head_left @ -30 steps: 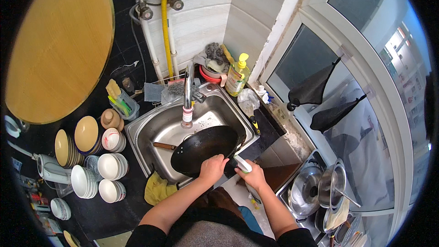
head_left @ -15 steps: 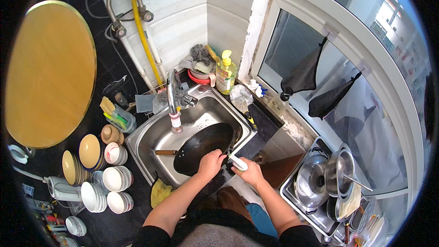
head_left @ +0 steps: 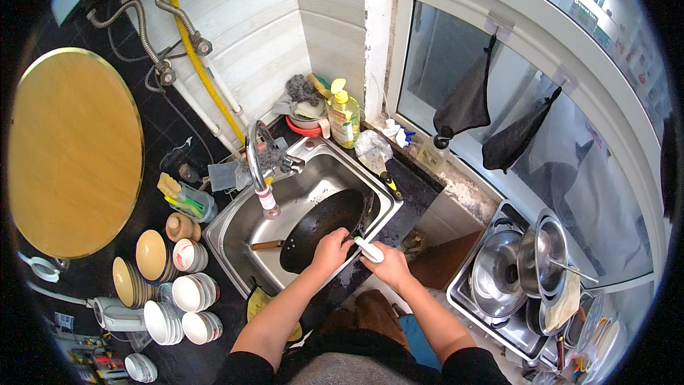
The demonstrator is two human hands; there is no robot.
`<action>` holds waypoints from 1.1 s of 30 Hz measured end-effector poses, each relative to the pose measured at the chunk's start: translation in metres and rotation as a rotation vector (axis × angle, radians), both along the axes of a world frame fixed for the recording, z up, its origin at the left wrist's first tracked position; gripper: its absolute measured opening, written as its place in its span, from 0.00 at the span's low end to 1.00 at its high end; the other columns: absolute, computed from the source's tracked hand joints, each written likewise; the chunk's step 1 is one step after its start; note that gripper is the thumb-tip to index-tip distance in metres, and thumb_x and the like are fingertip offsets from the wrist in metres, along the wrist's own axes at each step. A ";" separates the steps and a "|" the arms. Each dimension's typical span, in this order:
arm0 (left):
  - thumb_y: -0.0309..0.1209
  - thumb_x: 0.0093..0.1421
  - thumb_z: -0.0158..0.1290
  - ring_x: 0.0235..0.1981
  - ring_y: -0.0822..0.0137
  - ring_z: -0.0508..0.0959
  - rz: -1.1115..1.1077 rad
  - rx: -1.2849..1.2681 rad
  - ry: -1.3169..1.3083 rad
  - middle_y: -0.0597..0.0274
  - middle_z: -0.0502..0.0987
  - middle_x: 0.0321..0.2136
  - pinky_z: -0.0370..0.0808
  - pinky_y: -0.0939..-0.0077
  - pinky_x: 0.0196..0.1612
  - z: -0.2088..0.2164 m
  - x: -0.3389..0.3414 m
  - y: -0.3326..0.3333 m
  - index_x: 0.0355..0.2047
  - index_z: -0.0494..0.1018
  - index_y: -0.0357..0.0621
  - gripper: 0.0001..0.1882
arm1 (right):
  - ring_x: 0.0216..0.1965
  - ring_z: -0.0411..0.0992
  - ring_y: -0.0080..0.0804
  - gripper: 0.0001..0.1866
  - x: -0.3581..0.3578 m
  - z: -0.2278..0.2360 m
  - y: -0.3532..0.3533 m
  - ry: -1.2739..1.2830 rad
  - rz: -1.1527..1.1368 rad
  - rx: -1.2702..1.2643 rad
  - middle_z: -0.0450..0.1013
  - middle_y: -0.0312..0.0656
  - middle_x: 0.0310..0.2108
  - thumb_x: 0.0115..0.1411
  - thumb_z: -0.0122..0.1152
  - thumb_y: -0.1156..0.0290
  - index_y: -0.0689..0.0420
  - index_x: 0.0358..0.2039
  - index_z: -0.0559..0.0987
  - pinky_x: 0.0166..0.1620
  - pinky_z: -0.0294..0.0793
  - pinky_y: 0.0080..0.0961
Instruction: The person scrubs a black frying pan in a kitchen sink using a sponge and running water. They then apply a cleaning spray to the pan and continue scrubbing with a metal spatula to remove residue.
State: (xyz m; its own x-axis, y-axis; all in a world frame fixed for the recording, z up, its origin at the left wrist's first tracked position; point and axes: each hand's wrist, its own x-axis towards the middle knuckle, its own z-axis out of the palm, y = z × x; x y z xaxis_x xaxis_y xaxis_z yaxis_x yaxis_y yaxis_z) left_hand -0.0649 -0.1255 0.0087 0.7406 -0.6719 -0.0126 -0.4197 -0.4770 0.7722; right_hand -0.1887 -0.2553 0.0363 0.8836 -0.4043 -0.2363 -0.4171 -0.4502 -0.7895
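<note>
A black wok [head_left: 324,224] lies tilted in the steel sink [head_left: 235,221]. A wooden handle [head_left: 267,245] sticks out at its left side. My left hand [head_left: 330,249] is closed on the wok's near right rim. Close beside it, my right hand [head_left: 385,265] grips a white-handled tool [head_left: 368,249], its front end pointing at the wok's rim next to my left fingers. What that end looks like is too small to make out. The curved faucet [head_left: 258,164] hangs over the sink's left part, left of the wok.
Stacked bowls [head_left: 165,321] and a round wooden board [head_left: 75,153] are at the left. A yellow soap bottle [head_left: 343,117] stands behind the sink. A black-and-yellow tool [head_left: 390,185] lies right of the basin. Steel pots [head_left: 499,271] fill the right side. A yellow cloth [head_left: 262,304] hangs at the near edge.
The whole view has shifted a little. Both hands stay at the wok's rim, with the white-handled tool still in my right hand.
</note>
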 end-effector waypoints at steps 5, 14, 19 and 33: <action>0.30 0.53 0.57 0.33 0.44 0.75 0.022 0.018 0.004 0.45 0.75 0.29 0.71 0.58 0.34 -0.005 0.006 -0.007 0.31 0.70 0.35 0.11 | 0.39 0.75 0.44 0.19 0.005 -0.015 -0.006 -0.003 -0.086 0.042 0.76 0.46 0.35 0.50 0.65 0.58 0.52 0.40 0.77 0.42 0.73 0.34; 0.31 0.53 0.58 0.30 0.49 0.77 0.036 0.048 -0.008 0.46 0.76 0.26 0.73 0.63 0.33 -0.007 0.023 -0.023 0.32 0.71 0.35 0.12 | 0.39 0.75 0.44 0.19 0.016 -0.026 -0.018 -0.001 -0.209 0.110 0.77 0.45 0.34 0.49 0.65 0.56 0.52 0.39 0.77 0.42 0.72 0.33; 0.32 0.54 0.58 0.29 0.49 0.77 0.027 0.098 0.034 0.46 0.77 0.26 0.73 0.64 0.33 -0.012 0.034 -0.030 0.32 0.72 0.34 0.13 | 0.40 0.75 0.45 0.20 0.023 -0.026 -0.025 0.047 -0.251 0.095 0.77 0.44 0.34 0.49 0.65 0.55 0.51 0.40 0.77 0.42 0.72 0.33; 0.28 0.51 0.59 0.31 0.53 0.77 -0.014 0.095 0.080 0.48 0.76 0.28 0.73 0.66 0.35 -0.045 0.059 -0.046 0.34 0.71 0.34 0.12 | 0.39 0.75 0.43 0.19 0.021 -0.041 -0.020 0.019 -0.231 0.151 0.77 0.43 0.34 0.49 0.65 0.54 0.50 0.38 0.77 0.43 0.73 0.34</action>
